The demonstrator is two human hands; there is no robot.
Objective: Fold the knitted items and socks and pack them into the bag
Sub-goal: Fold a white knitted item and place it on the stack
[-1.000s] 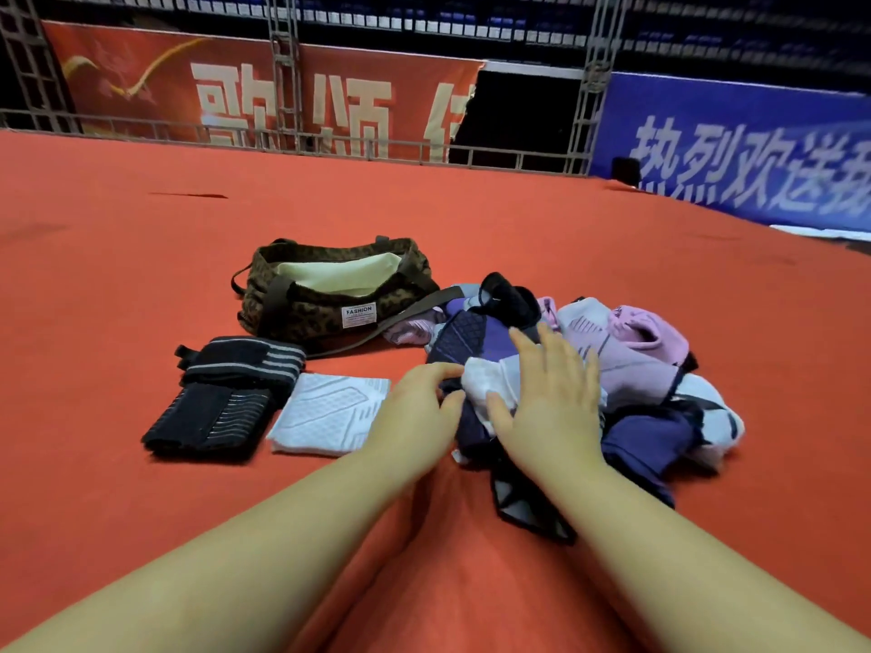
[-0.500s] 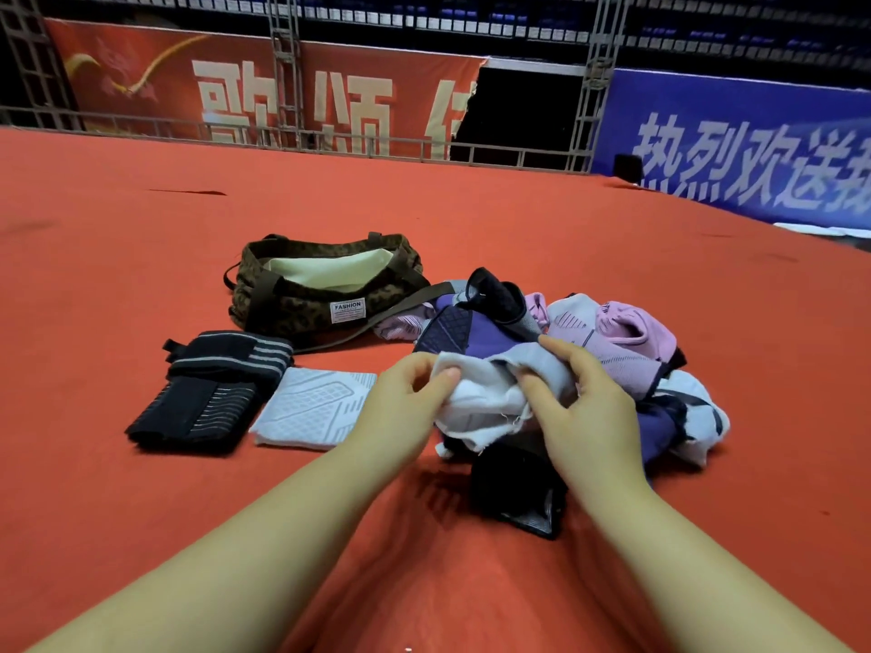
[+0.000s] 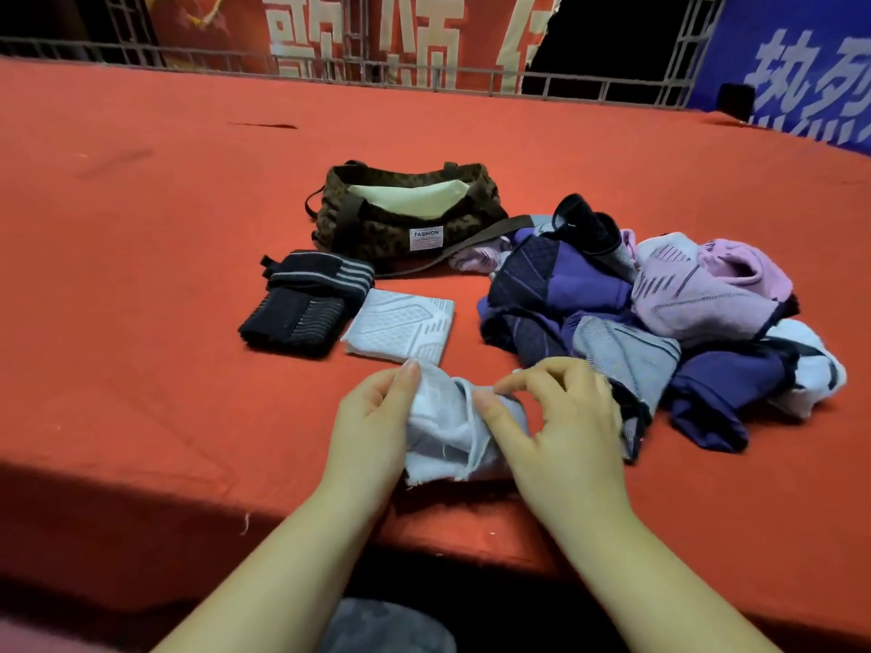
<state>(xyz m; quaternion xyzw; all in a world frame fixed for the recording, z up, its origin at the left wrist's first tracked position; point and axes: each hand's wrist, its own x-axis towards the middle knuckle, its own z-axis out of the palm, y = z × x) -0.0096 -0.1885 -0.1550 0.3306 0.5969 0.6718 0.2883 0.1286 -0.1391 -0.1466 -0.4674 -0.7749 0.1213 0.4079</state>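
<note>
While both my hands pinch one white knit piece (image 3: pixel 445 428), it sits bunched between them.
My left hand (image 3: pixel 372 424) and right hand (image 3: pixel 565 431) each clamp an edge, near the unfolded pile (image 3: pixel 660 318).

arms: 2, both bare from wrist to frame edge, no sleeves in view | left hand (image 3: pixel 372 428): no rings, no glove, short plain nails | right hand (image 3: pixel 563 426): no rings, no glove | wrists: no watch or band | lap: grey fabric at bottom edge
</note>
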